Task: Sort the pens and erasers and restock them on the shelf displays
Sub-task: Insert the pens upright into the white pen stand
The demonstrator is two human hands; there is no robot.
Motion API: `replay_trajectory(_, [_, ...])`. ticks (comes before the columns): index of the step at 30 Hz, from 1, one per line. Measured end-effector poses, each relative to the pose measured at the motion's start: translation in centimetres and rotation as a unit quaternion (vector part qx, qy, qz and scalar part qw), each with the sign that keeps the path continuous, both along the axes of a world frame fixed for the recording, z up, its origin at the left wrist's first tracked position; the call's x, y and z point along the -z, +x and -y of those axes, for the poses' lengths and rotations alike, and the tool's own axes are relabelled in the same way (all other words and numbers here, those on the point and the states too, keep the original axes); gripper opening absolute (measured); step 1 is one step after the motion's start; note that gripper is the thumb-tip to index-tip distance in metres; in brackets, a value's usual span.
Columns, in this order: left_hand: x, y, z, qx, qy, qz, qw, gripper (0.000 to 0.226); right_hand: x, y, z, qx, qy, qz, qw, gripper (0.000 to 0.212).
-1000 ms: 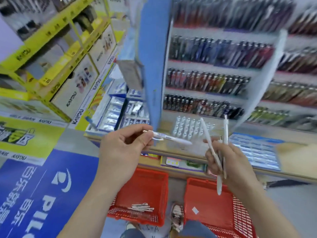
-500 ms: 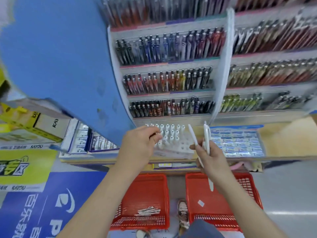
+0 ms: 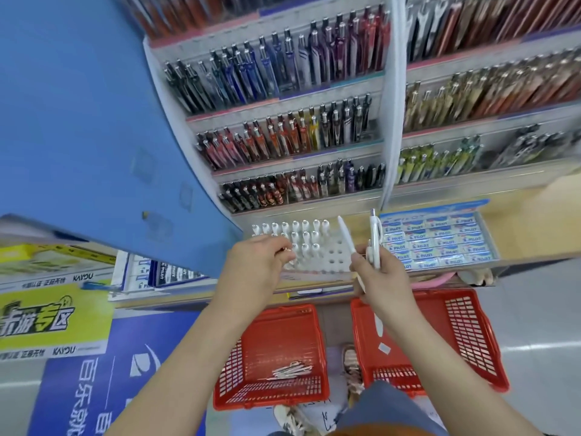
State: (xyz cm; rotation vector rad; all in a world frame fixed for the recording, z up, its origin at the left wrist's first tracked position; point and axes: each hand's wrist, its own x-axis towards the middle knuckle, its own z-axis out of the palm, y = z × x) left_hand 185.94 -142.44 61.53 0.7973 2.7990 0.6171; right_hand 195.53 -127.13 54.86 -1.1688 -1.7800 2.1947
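Two red plastic baskets sit on the floor at the person's feet: the left basket (image 3: 272, 357) has a small heap of white pens (image 3: 290, 371) lying in it, and the right basket (image 3: 465, 335) shows a white scrap or two on its bottom. Above them, the right hand (image 3: 382, 278) is closed around a few white pens (image 3: 374, 243) that stand up out of the fist, one leaning left and one upright with its clip showing. The left hand (image 3: 256, 267) is curled at the near left corner of the white peg-hole pen tray (image 3: 327, 258), fingertips bunched together over it; whether they pinch a pen I cannot tell. White pen caps stand in rows across the tray's far and left holes, while its right holes are bare. Just right of it lies a box of Pilot erasers (image 3: 440, 243) in blue-and-white sleeves. Farther back, tiered shelves of dark, red and green pens (image 3: 298, 133) climb the wall, with a blue panel (image 3: 78, 121) on the left.
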Motion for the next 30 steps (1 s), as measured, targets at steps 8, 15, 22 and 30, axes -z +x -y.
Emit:
replay_trajectory(8, [1.3, 0.1, -0.1, 0.011, -0.019, -0.002, 1.000, 0.014, 0.0, 0.3, -0.2, -0.004, -0.040, -0.015, 0.999, 0.007])
replay_trajectory(15, [2.1, 0.0, -0.8, 0.000, -0.075, -0.002, 0.997, 0.020, -0.7, 0.6, -1.0, 0.019, -0.103, -0.024, 0.994, 0.008])
replay_trajectory(22, [0.5, 1.7, -0.6, -0.056, 0.017, 0.048, 0.997, 0.021, -2.5, 0.7, -1.7, 0.007, -0.158, -0.080, 0.984, 0.009])
replay_trajectory(30, [-1.2, 6.7, -3.0, -0.224, 0.364, 0.433, 0.794, 0.015, -4.4, 0.2, -0.7, -0.047, -0.150, -0.128, 0.979, 0.014])
